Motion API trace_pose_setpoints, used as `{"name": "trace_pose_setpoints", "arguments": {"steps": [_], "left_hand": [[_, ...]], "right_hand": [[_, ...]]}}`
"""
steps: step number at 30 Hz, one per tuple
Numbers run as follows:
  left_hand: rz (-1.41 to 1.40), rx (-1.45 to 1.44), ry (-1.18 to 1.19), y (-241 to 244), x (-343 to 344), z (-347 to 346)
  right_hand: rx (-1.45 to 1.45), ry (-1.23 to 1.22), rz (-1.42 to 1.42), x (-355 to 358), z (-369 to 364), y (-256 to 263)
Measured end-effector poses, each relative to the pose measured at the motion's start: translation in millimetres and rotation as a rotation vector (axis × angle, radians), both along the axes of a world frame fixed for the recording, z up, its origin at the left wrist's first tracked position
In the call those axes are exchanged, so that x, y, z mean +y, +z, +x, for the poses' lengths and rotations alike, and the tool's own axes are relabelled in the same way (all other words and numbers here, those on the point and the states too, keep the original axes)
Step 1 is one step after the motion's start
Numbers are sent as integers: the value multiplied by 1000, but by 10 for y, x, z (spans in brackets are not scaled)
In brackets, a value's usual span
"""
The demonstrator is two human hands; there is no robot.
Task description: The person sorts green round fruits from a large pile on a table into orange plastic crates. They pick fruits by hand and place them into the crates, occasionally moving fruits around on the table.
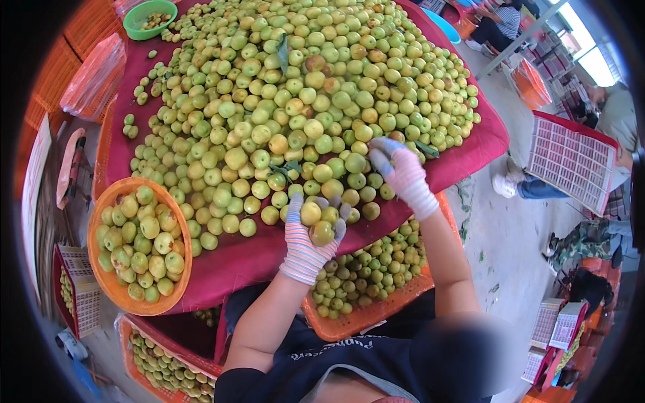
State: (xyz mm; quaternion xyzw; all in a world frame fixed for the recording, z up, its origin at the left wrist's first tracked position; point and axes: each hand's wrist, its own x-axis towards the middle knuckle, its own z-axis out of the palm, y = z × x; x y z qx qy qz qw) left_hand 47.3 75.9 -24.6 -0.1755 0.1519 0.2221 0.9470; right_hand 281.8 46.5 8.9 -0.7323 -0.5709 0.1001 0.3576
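A large heap of round green-yellow fruits that look like jujubes (262,131) covers the dark red cloth (227,267) on the table before me. My left hand (313,237), in a striped knit glove with grey-blue fingertips, is turned palm up at the near edge of the heap. Several fruits (321,233) rest in it, with the fingers curled around them. To its right, my right hand (400,171) wears a matching glove and reaches into the heap's near right side. Its thumb and fingers are apart at the fruits, and no fruit shows between them.
An orange basket (95,252) of fruit stands on the table's left corner. Below the near edge is an orange crate (347,330) of fruit, with another crate (128,352) lower left. A green bowl (131,22) sits far left. At right, a person carries a white-and-red crate (572,156).
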Motion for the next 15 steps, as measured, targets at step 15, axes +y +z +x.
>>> {"name": "trace_pose_setpoints", "arguments": {"steps": [15], "left_hand": [[56, -42, -87, -60, -60, 152]], "right_hand": [[-423, -87, -546, 646, -88, -90]]}}
